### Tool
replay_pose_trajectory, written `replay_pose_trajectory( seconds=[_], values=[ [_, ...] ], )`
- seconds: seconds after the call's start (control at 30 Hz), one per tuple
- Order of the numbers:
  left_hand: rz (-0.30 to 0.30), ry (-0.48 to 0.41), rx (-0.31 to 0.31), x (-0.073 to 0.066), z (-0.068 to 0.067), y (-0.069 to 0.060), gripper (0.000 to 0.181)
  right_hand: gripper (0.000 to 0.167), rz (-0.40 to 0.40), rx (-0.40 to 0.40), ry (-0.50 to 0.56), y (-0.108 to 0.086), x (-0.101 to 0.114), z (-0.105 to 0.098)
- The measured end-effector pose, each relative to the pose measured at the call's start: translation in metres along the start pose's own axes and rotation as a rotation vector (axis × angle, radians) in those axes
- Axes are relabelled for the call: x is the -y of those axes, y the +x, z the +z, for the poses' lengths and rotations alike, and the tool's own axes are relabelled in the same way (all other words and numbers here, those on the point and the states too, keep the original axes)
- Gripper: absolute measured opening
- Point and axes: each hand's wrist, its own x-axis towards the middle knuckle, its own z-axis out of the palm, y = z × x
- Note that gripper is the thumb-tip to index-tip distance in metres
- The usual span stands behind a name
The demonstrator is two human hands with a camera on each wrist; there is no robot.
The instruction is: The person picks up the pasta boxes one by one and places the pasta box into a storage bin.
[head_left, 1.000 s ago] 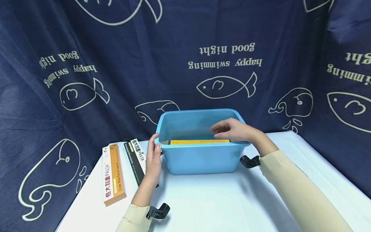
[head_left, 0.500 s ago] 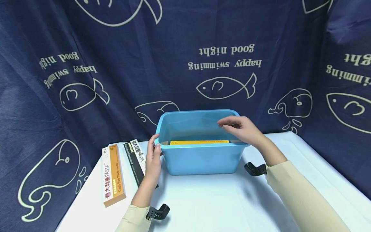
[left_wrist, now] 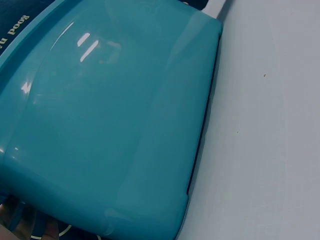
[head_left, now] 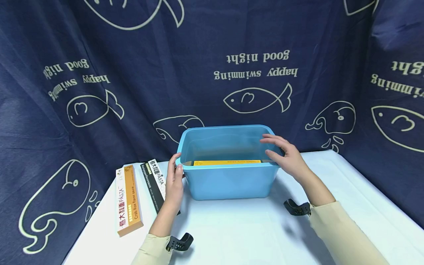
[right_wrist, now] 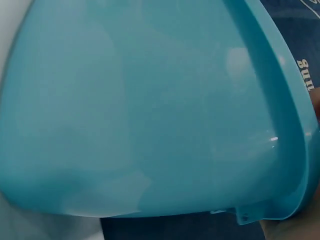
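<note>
Head view: bright, cool, even light, apparently from overhead. The white cloth-covered bench (head_left: pixel 232 235) pales nearly to blank at front. I note a soft, diffuse shadow below the cream fabric right sleeve (head_left: pixel 344 232). The navy cloth curtain with pale fish drawings (head_left: pixel 185 73) reads dark; its print stretches toward the side edges. Lettering on the flat yellow printed box (head_left: pixel 226 162) is faint.

Wrist views: dimmer, greyish. White glare streaks and small glints mark the glossy light-blue rectangular plastic tub (head_left: pixel 232 184). The left hand (head_left: pixel 174 186), clear from the head, sinks into corner gloom.
</note>
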Motion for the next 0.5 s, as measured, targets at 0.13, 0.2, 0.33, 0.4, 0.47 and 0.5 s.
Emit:
replay_pose_trajectory(
  seconds=[0.13, 0.2, 0.33, 0.4, 0.47, 0.5],
  values=[
    [0.001, 0.002, 0.005, 0.001, 0.000, -0.001, 0.043, 0.043, 0.032, -0.037, -0.020, -0.009, -0.005, 0.004],
    [0.005, 0.002, 0.009, 0.002, 0.000, 0.000, 0.042, 0.047, 0.065, -0.048, -0.009, -0.014, -0.007, 0.006],
    [0.010, 0.008, 0.017, 0.002, -0.001, 0.000, 0.042, 0.049, 0.129, -0.085, 0.037, -0.020, -0.007, 0.009],
    [0.008, 0.005, 0.018, 0.002, -0.001, 0.001, 0.042, 0.051, 0.146, -0.108, 0.057, -0.022, -0.007, 0.011],
    [0.004, -0.002, 0.014, 0.003, -0.001, 0.001, 0.042, 0.052, 0.168, -0.124, 0.084, -0.024, -0.008, 0.013],
    [0.002, -0.005, 0.013, 0.003, -0.001, 0.001, 0.042, 0.053, 0.182, -0.132, 0.101, -0.025, -0.008, 0.014]
  ],
)
